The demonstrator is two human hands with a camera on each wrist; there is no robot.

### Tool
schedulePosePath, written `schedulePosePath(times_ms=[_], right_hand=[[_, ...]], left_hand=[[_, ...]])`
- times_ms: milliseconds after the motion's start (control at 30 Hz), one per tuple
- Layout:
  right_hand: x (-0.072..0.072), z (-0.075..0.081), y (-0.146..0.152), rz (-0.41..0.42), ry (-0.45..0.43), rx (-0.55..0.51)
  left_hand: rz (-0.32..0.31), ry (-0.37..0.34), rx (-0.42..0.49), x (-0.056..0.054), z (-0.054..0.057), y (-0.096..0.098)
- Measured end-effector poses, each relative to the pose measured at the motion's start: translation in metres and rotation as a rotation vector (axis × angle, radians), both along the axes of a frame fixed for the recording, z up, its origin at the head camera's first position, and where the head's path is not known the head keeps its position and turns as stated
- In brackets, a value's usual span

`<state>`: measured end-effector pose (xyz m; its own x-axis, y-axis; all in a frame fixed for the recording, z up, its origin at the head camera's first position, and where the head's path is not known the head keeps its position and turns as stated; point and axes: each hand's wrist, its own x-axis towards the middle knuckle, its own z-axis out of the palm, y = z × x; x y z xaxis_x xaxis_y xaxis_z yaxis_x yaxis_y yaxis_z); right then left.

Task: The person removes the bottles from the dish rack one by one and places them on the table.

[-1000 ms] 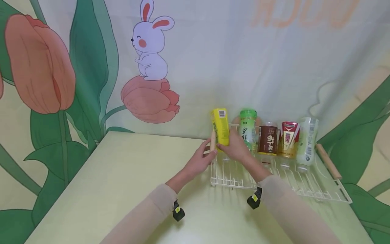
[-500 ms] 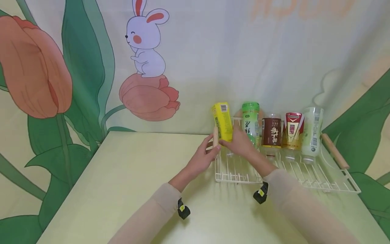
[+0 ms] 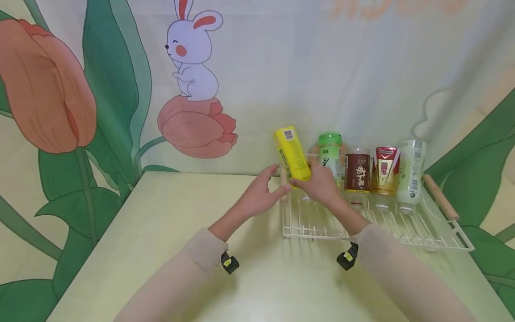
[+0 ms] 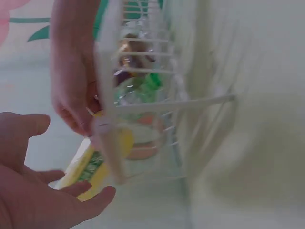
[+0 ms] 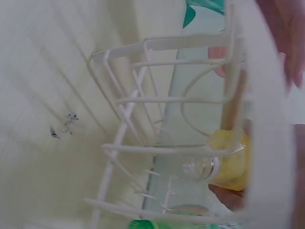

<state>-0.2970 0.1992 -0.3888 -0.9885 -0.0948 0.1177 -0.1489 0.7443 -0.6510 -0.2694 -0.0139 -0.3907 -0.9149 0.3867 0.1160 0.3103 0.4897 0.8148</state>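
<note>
My right hand (image 3: pixel 322 181) grips the lower part of a yellow bottle (image 3: pixel 293 152) at the left end of a white wire rack (image 3: pixel 310 233). The bottle leans to the left. In the right wrist view its clear neck (image 5: pixel 198 168) points down into the rack, so it is upside down. My left hand (image 3: pixel 255 192) is just left of the rack's wooden handle (image 4: pixel 109 150), its fingers spread and holding nothing. In the left wrist view, the yellow bottle (image 4: pixel 88 169) shows behind those fingers and the handle.
Further right in the rack stand a green-topped bottle (image 3: pixel 331 154), a brown-labelled bottle (image 3: pixel 358 172), a red and gold bottle (image 3: pixel 387 172) and a pale bottle (image 3: pixel 411 174), necks down. A second wooden handle (image 3: pixel 440 197) is at the right end. A printed curtain (image 3: pixel 257 89) hangs behind the table (image 3: pixel 181 214).
My left hand has let go of the wooden handle and drawn slightly left, its fingers opening. The yellow bottle has risen a little and tilted further left in my right hand.
</note>
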Motion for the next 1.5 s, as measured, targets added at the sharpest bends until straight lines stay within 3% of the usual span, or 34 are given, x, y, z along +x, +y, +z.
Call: schedulePosePath(times_ms=[100,200,267,333,433,533,867,1233,1333,1500], right_hand=[[0.009,0.010,-0.004,0.070,0.068,0.060],[0.019,0.024,-0.009,0.152,0.137,0.132],[0.025,0.034,-0.011,0.195,0.172,0.175],[0.032,0.044,-0.012,0.227,0.188,0.213],[0.042,0.054,-0.014,0.275,0.189,0.255],[0.051,0.059,-0.015,0.314,0.199,0.286],[0.062,0.058,-0.021,0.358,0.287,0.323],[0.062,0.059,-0.017,0.476,0.333,0.396],[0.063,0.065,-0.012,0.494,0.360,0.399],[0.067,0.072,0.005,0.435,0.354,0.362]], left_hand=[[-0.042,0.166,-0.120,0.006,0.028,-0.010],[-0.058,0.387,-0.274,0.010,0.052,-0.017],[-0.048,0.518,-0.395,0.010,0.063,-0.021],[-0.040,0.582,-0.503,0.010,0.071,-0.023],[-0.043,0.592,-0.629,0.012,0.075,-0.025],[-0.046,0.585,-0.697,0.012,0.072,-0.027],[-0.079,0.688,-0.628,0.012,0.056,-0.028],[-0.052,0.711,-0.734,0.017,0.051,-0.031],[-0.030,0.688,-0.694,0.016,0.053,-0.042],[0.077,0.569,-0.491,0.008,0.059,-0.076]])
